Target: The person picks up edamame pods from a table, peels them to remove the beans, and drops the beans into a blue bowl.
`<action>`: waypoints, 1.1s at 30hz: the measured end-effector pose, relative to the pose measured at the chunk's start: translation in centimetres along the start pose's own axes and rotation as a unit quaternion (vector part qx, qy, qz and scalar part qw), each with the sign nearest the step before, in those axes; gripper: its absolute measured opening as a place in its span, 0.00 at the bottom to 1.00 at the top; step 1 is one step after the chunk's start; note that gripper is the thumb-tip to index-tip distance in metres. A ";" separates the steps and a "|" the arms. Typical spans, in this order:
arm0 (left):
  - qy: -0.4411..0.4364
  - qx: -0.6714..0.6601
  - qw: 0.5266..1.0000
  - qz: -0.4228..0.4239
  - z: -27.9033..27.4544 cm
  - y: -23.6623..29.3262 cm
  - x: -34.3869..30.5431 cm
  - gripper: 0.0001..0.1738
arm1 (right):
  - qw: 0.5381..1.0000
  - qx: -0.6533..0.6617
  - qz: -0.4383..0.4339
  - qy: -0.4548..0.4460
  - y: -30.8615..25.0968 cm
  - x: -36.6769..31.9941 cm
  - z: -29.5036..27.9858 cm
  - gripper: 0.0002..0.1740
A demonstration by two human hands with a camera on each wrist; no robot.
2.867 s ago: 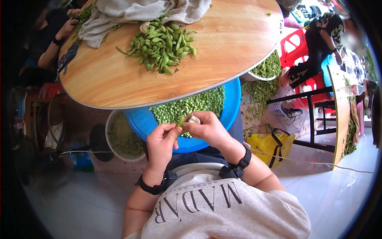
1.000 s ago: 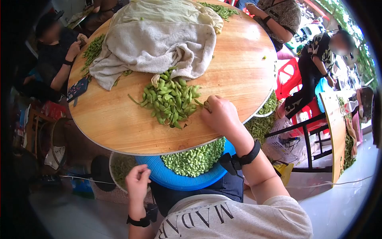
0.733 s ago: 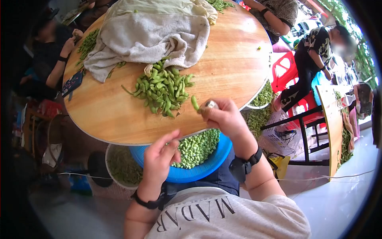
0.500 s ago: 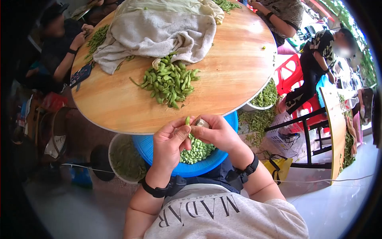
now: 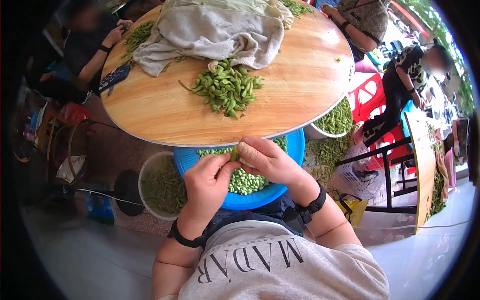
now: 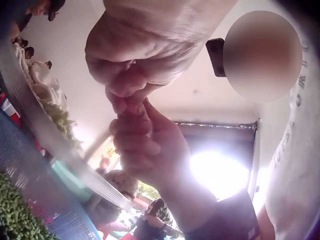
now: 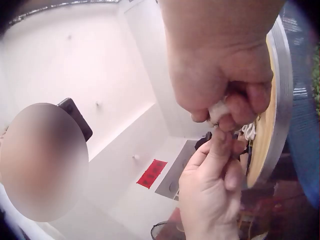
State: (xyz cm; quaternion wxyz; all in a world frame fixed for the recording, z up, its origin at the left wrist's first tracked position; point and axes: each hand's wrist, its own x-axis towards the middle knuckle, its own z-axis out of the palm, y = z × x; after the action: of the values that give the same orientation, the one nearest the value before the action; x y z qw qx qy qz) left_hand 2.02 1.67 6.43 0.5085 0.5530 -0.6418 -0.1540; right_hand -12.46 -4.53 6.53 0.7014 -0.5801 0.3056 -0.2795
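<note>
In the head view, a green soybean pod (image 5: 233,153) sits between my two hands, in front of the table edge and over a blue basket (image 5: 298,149). My left hand (image 5: 204,181) pinches the pod with thumb and forefinger. Thumb and fingers of my right hand (image 5: 270,161) grip it from the other side. A whitish wrap (image 7: 218,111) covers one right finger in the right wrist view. Shelled green beans (image 5: 247,183) fill much of the basket, partly hidden by the hands. A heap of unshelled pods (image 5: 227,89) lies on the round wooden table (image 5: 305,82).
A grey cloth (image 5: 210,40) covers the table's far part, with a phone (image 5: 115,76) at its left edge. Buckets stand on the floor at left (image 5: 162,185) and right (image 5: 334,120). A yellow bag (image 5: 354,211) lies right. Several people are around the table and at right.
My right hand reached to the pod heap, then came back towards me with a pod. My left hand rose to meet it, and both hands now hold the pod over the basket.
</note>
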 end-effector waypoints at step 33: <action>-0.006 -0.410 0.830 -0.378 3.0 -4.5 -3.1 0.06 | 0.929 -0.283 -0.215 0.104 5.2 -0.3 1.4 0.06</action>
State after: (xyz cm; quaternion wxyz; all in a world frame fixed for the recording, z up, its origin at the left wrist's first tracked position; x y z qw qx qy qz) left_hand 1.63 1.69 0.18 0.5866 0.4925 -0.2637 -0.5864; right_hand -11.38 -2.53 1.67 0.3952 -0.7740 0.3114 -0.3844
